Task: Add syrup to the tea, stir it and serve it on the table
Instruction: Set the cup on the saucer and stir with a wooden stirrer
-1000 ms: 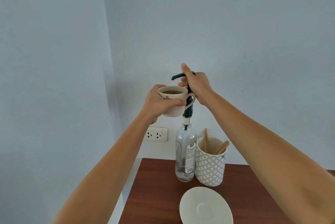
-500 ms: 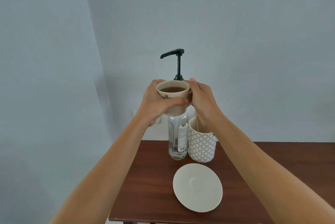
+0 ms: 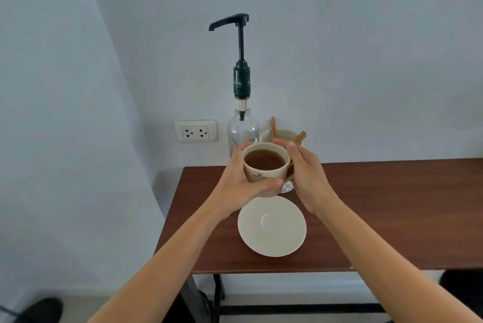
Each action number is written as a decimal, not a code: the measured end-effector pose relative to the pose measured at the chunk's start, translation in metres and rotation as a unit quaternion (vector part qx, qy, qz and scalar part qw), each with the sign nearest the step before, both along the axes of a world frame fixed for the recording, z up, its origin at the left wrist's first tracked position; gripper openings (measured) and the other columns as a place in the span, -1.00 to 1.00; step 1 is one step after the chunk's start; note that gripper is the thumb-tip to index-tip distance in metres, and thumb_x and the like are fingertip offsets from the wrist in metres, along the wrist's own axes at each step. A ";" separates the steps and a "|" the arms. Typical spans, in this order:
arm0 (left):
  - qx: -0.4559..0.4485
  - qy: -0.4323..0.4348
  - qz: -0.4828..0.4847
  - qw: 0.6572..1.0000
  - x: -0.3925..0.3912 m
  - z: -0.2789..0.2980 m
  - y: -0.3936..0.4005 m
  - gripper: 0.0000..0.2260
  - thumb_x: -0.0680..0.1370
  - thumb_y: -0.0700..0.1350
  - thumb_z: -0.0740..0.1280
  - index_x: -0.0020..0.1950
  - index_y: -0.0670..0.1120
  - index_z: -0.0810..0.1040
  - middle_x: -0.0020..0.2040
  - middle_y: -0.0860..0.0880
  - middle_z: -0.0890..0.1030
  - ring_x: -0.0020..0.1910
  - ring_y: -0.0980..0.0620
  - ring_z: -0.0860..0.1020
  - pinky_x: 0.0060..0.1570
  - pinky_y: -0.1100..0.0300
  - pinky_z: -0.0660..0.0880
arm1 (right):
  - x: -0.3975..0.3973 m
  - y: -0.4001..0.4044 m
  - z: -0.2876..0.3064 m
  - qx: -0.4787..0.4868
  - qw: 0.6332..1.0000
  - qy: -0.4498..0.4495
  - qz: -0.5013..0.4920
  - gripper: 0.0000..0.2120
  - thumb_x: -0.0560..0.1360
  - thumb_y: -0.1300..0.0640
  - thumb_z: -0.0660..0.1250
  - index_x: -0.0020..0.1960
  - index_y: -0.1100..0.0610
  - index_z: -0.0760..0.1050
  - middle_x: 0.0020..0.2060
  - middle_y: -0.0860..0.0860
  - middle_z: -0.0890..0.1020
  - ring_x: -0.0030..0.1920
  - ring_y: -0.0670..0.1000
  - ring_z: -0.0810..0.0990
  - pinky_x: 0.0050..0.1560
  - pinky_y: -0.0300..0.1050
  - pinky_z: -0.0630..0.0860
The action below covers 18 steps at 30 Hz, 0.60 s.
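Note:
A cream cup (image 3: 261, 182) of brown tea hangs in the air over the far edge of a white saucer (image 3: 271, 227). My left hand (image 3: 235, 190) wraps around its left side. On the handle side, my right hand (image 3: 308, 178) lies against the cup with fingers at the rim. Behind the cup stands a clear syrup bottle (image 3: 242, 130) with a tall dark pump (image 3: 241, 42), its spout pointing left. A patterned holder (image 3: 283, 135) with wooden stir sticks (image 3: 300, 137) is beside the bottle, mostly hidden by my hands.
The dark wooden table (image 3: 379, 212) stands against a pale wall, in a corner at its left end. A wall socket (image 3: 196, 130) sits left of the bottle. A dark shoe (image 3: 41, 309) shows on the floor at lower left.
My right hand left the pump and came down to the cup. Both hands lowered the cup from under the spout to just above the saucer. The pump has risen back up.

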<state>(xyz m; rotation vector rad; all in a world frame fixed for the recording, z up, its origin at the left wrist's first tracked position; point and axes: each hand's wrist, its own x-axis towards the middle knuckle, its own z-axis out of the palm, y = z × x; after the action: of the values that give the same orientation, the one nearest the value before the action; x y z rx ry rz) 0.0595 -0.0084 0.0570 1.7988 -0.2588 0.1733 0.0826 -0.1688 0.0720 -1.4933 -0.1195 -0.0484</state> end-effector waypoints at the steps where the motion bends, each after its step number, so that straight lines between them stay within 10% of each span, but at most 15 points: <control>1: 0.002 0.000 -0.001 1.000 -0.003 -0.010 -0.003 -0.30 0.33 -0.21 0.65 0.33 0.04 0.35 0.09 0.19 0.61 0.09 0.36 0.58 0.04 0.47 0.47 | -0.002 -0.003 -0.009 0.003 1.000 0.012 0.003 -0.66 0.71 0.06 0.10 0.12 0.01 0.66 0.02 0.06 0.76 0.11 0.09 0.70 0.11 0.05 0.63; 18: 0.026 -0.037 0.027 0.999 -0.038 -0.092 -0.027 -0.26 0.32 -0.03 0.65 0.34 0.24 0.29 0.30 0.12 0.51 0.32 0.16 0.50 0.25 0.39 0.40 | -0.020 -0.023 -0.093 -0.006 0.999 0.033 0.039 -0.67 0.69 0.10 0.16 0.06 -0.08 0.71 0.02 0.02 0.76 0.04 0.01 0.70 0.09 0.04 0.58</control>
<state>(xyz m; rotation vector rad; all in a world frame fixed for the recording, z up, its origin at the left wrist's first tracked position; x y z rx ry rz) 0.0220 -0.0357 -0.0347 1.8548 -0.2703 0.2734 0.0630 -0.1920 -0.0215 -1.4985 -0.1243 0.0648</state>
